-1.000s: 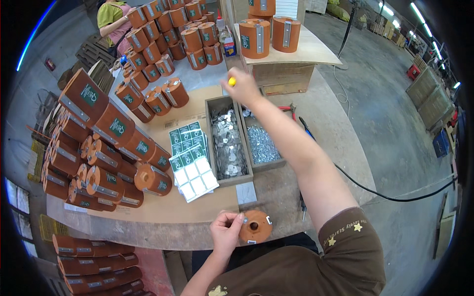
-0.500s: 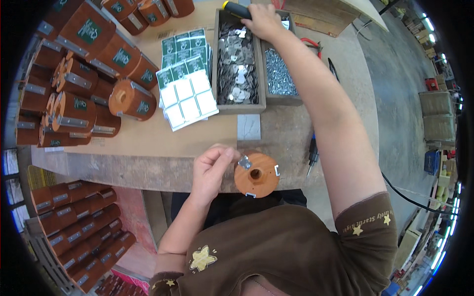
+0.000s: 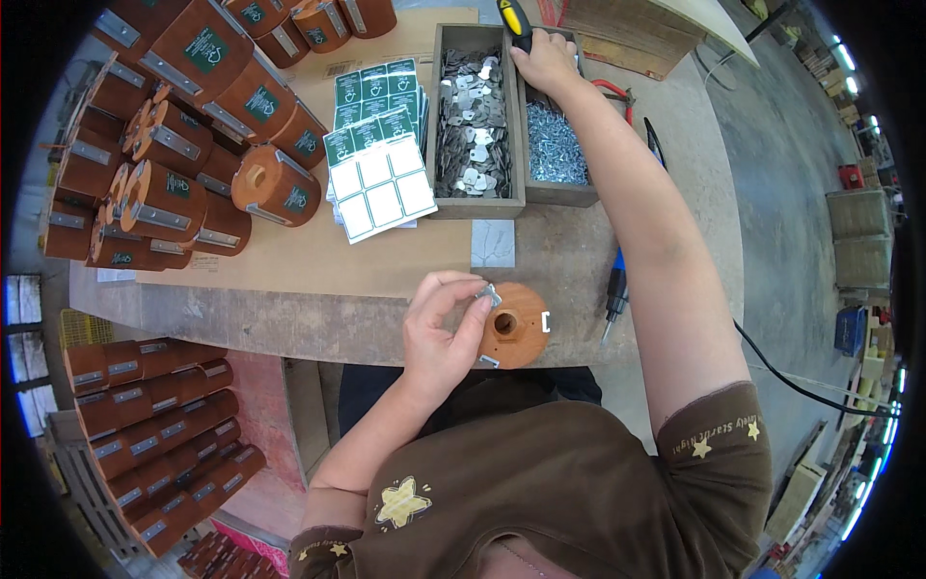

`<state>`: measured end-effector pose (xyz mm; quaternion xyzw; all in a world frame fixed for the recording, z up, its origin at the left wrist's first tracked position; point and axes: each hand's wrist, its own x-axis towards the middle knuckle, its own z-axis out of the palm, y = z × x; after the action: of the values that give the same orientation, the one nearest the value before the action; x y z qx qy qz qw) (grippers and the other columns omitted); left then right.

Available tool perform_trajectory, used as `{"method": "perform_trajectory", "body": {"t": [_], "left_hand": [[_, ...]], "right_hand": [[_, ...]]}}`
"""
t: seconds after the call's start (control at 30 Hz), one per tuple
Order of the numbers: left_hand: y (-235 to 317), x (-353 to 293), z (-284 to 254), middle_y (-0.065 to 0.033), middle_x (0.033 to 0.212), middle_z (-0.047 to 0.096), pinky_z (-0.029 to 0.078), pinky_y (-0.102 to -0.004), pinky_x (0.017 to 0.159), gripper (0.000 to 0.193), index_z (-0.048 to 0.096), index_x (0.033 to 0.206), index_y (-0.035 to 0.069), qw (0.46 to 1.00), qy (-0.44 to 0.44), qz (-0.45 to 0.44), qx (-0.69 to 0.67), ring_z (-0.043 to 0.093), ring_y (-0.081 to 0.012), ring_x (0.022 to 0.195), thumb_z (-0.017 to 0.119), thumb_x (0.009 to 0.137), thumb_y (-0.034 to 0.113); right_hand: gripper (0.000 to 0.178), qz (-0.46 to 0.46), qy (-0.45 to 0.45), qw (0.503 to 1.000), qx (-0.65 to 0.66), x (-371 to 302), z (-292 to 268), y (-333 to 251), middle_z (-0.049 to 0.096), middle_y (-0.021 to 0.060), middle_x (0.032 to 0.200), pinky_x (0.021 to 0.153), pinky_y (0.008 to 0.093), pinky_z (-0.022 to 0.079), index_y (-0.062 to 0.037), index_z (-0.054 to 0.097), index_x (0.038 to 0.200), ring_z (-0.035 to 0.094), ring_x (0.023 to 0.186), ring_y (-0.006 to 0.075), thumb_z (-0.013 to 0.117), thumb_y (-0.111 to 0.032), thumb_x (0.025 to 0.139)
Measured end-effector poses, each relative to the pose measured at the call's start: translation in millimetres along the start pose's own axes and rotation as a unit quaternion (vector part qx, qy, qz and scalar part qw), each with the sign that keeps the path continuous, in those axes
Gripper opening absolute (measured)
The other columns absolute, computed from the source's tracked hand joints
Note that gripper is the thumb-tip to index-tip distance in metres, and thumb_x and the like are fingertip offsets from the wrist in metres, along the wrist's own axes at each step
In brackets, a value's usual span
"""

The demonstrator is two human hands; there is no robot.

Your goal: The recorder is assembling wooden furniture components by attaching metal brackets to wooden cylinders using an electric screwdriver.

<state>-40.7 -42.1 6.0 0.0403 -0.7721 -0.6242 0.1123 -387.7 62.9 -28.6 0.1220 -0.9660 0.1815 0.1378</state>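
Note:
My left hand (image 3: 444, 323) pinches a small metal plate (image 3: 491, 296) against the top left rim of a round reddish-brown wooden piece (image 3: 519, 340). That piece has a hole in its middle and other metal fittings at its right and lower edges. At the far end of the screw box, my right hand (image 3: 548, 60) is closed around a tool with a black-and-yellow handle (image 3: 515, 21); the tool's other end is hidden. Below that hand lie many small screws (image 3: 555, 145) in the box. Flat metal plates (image 3: 475, 135) fill the box beside it.
Green-and-white label sheets (image 3: 386, 183) lie left of the boxes. Wooden cylinders (image 3: 275, 183) with metal strips are stacked at far left, more on a lower stack (image 3: 164, 415). A blue-and-black power screwdriver (image 3: 616, 289) and red-handled pliers (image 3: 617, 92) lie to the right.
My right hand has shifted slightly right and nearer, and the black-and-yellow handle has swung from pointing left to pointing away. My left hand has brought the metal plate to the wooden piece's rim.

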Motion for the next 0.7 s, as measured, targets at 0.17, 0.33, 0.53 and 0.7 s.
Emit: {"method": "perform_trajectory", "body": {"t": [0.17,0.33,0.53,0.7], "left_hand": [[-3.5,0.3,0.6,-0.0112,0.092,0.056,0.043,-0.0276,0.074,0.014,0.058,0.090,-0.002,0.999,-0.006,0.046,0.015,0.055,-0.0183,0.083,0.056,0.077,0.003],[-18.5,-16.1,-0.9,-0.0154,0.099,0.054,0.041,-0.0318,0.080,0.029,0.053,0.103,-0.001,0.998,-0.014,0.049,-0.020,0.054,-0.0256,0.092,0.056,0.075,0.004],[-15.0,-12.4,-1.7,-0.0174,0.109,0.044,0.035,-0.0332,0.087,0.050,0.041,0.119,0.002,0.989,-0.084,0.118,-0.016,0.044,-0.0284,0.102,0.056,0.071,0.003],[-7.0,-13.9,-3.4,-0.0151,0.110,0.042,0.032,-0.0321,0.090,0.049,0.040,0.119,0.000,0.990,-0.121,0.072,0.013,0.042,-0.0252,0.104,0.053,0.072,0.007]], "right_hand": [[0.037,-0.161,0.079,0.982,0.057,-48.2,-55.3,9.1,0.051,0.0178,0.106,0.088,0.0392,0.034,-0.0064,0.053,0.106,0.044,0.102,0.0321,0.055,-0.030,0.077],[0.025,-0.196,-0.111,0.914,0.338,-172.5,-140.6,-32.2,0.053,0.0135,0.095,0.081,0.0329,0.040,-0.0022,0.053,0.101,0.050,0.093,0.0272,0.053,-0.007,0.077],[0.029,-0.280,-0.128,0.900,0.310,-256.5,-131.6,-59.2,0.050,0.0159,0.100,0.077,0.0342,0.042,0.0011,0.051,0.102,0.052,0.087,0.0294,0.050,0.003,0.074],[0.024,-0.196,-0.069,0.912,0.354,-271.5,-123.3,-64.7,0.052,0.0161,0.092,0.071,0.0353,0.044,0.0014,0.051,0.098,0.052,0.082,0.0318,0.048,0.006,0.074]]}}
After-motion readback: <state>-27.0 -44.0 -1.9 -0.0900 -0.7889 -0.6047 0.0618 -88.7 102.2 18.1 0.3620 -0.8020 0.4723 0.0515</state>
